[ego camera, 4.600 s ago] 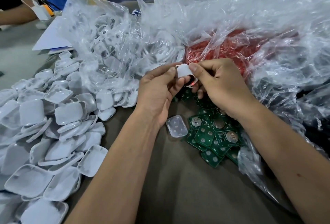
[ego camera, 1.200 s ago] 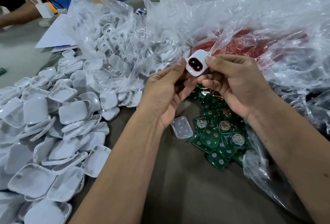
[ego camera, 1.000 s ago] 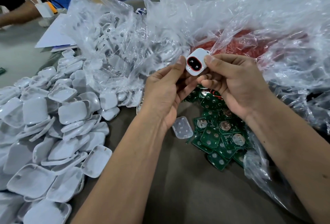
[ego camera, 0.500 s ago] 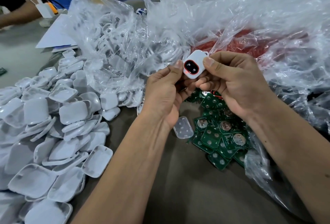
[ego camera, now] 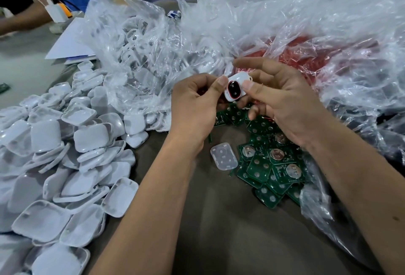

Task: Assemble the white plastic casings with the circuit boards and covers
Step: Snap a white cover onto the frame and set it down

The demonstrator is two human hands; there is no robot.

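Fingers of both hands pinch the white casing, hiding its underside.

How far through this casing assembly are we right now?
In hand: both hands, left hand and right hand, pinch one white casing with a red-ringed insert. No finished pile can be told apart. Left: green circuit boards, a clear cover and heaped white shells on the table.
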